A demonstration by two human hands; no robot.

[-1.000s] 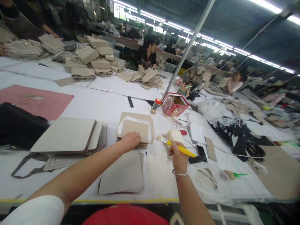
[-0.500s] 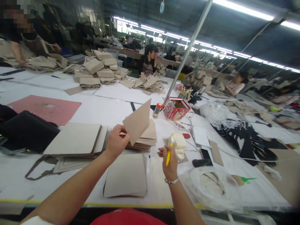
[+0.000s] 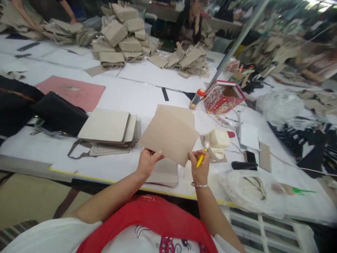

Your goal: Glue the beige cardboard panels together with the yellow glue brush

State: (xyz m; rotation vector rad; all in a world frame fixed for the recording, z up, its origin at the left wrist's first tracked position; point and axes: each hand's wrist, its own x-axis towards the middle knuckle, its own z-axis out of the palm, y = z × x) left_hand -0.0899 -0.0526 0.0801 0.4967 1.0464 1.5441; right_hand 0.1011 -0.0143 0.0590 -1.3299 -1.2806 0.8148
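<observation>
Beige sheet (image 3: 170, 135) held at an angle over near stack (image 3: 164, 174), white-topped table (image 3: 134, 95). L hand (image 3: 147, 163) pinches near edge; R hand (image 3: 200, 167) grips yellow-handled brush (image 3: 201, 159), fingertips at sheet's R edge. Whitish plastic container (image 3: 218, 138) just R; panel pile (image 3: 105, 124) L; red-capped jar (image 3: 197, 99) + red patterned bag (image 3: 221, 100) behind, approx. R.

The person wears a white top with 2 loose sleeves, the left sleeve (image 3: 52, 237) bunched in soft folds. Over it lies 1 red apron-like garment (image 3: 168, 212), broad and curved, with a small pale yellowish marking (image 3: 149, 199) near its upper edge. Below, the white front (image 3: 119, 243) carries thin black line drawing (image 3: 140, 230) and a magenta patch (image 3: 167, 245) dotted with pale spots. 1 slim silver-coloured bracelet (image 3: 199, 185) rings the right wrist.
</observation>
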